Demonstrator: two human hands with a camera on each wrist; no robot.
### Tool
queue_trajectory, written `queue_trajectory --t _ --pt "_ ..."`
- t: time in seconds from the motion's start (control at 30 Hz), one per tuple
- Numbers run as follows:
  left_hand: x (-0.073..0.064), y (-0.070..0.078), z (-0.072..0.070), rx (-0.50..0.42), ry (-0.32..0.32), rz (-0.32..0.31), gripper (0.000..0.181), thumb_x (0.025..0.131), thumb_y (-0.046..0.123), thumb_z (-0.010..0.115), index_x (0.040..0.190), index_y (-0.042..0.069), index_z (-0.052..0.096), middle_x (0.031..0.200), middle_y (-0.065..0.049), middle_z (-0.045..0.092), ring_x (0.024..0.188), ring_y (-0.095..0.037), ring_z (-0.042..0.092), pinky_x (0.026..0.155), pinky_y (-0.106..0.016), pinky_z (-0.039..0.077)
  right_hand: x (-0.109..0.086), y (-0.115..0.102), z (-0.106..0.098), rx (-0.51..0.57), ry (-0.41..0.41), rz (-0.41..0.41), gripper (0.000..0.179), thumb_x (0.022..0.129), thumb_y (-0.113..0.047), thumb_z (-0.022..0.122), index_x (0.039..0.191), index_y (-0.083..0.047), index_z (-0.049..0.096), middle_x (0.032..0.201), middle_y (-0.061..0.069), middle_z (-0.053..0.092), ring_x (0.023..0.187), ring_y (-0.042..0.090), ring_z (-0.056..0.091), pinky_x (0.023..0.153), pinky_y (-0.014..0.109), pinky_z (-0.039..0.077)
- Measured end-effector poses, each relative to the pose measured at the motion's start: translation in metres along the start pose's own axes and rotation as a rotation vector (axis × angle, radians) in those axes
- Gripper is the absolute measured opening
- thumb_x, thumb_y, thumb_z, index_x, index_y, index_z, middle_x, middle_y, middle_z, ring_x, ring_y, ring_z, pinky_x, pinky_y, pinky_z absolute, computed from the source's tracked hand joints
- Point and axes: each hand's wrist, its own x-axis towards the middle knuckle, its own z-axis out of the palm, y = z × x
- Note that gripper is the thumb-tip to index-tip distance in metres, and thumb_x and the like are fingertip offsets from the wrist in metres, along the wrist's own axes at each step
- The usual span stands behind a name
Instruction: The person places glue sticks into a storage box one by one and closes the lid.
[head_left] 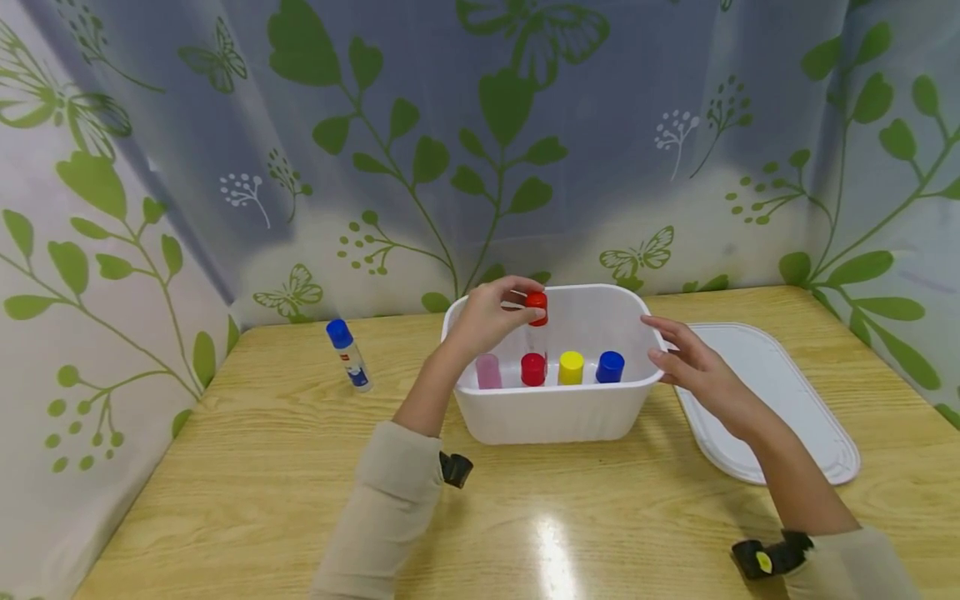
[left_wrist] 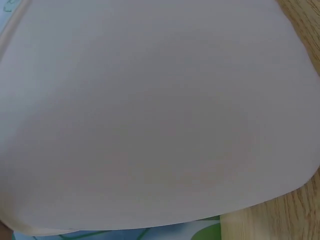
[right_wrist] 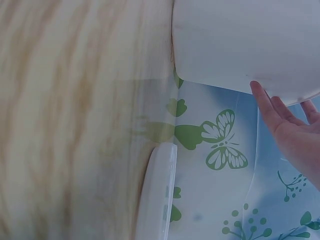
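Note:
My left hand (head_left: 487, 317) pinches the red cap of a clear, red-capped bottle (head_left: 537, 310) between thumb and fingers. The bottle stands upright inside a white plastic bin (head_left: 555, 415), its see-through body faint against the inner wall. Below it in the bin are a red-capped bottle (head_left: 533, 369), a yellow-capped one (head_left: 571, 367), a blue-capped one (head_left: 610, 367) and a pink translucent piece (head_left: 488, 372). At the bin's right end, my right hand (head_left: 693, 367) grips the rim, some fingers lying along the outside wall in the right wrist view. The bin's wall (left_wrist: 165, 115) fills the left wrist view.
A glue stick (head_left: 349, 357) with a blue cap stands on the wooden table (head_left: 262, 467), left of the bin. To the right, a white lid (head_left: 772, 400) lies flat, partly under my right forearm. A leaf-patterned curtain (head_left: 420, 208) hangs behind the table.

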Motion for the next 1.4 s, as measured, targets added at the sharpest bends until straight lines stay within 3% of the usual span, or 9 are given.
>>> queue_trajectory --t 0.17,0.47,0.73,1.4 --pt "0.0005 -0.0012 0.0020 0.042 -0.069 -0.012 0.028 0.084 0.009 0.067 0.112 0.005 0.062 0.102 -0.007 0.062 0.093 -0.019 0.058 0.078 -0.021 0.048 -0.0001 -0.0003 -0.0002 0.003 0.000 -0.002 0.055 0.099 -0.026 0.044 0.146 -0.012 0.019 0.148 0.020 0.012 0.127 0.041 0.027 0.095 0.060 0.030" --pt "0.0023 -0.0045 0.0057 0.038 -0.145 -0.072 0.027 0.085 0.009 0.066 0.111 0.005 0.061 0.103 -0.005 0.061 0.097 -0.019 0.056 0.077 -0.021 0.049 -0.0008 -0.0001 -0.0007 0.008 0.002 0.000 0.055 0.099 -0.025 0.043 0.146 -0.012 0.019 0.148 0.020 0.012 0.126 0.041 0.028 0.095 0.060 0.029" --pt "0.0017 -0.0054 0.0094 0.076 -0.217 -0.076 0.024 0.084 0.006 0.067 0.107 0.006 0.062 0.101 -0.005 0.060 0.096 -0.019 0.056 0.077 -0.021 0.049 -0.0013 0.0017 -0.0009 0.007 0.004 0.010 0.056 0.099 -0.026 0.044 0.146 -0.012 0.018 0.148 0.019 0.011 0.126 0.041 0.027 0.095 0.060 0.030" --pt "0.0000 -0.0061 0.0070 0.097 -0.223 -0.094 0.025 0.086 0.009 0.064 0.111 0.005 0.060 0.105 -0.005 0.059 0.100 -0.019 0.054 0.080 -0.022 0.048 -0.0003 0.0010 0.0007 0.012 -0.001 -0.005 0.055 0.099 -0.025 0.044 0.146 -0.012 0.019 0.148 0.020 0.012 0.125 0.041 0.028 0.095 0.061 0.029"
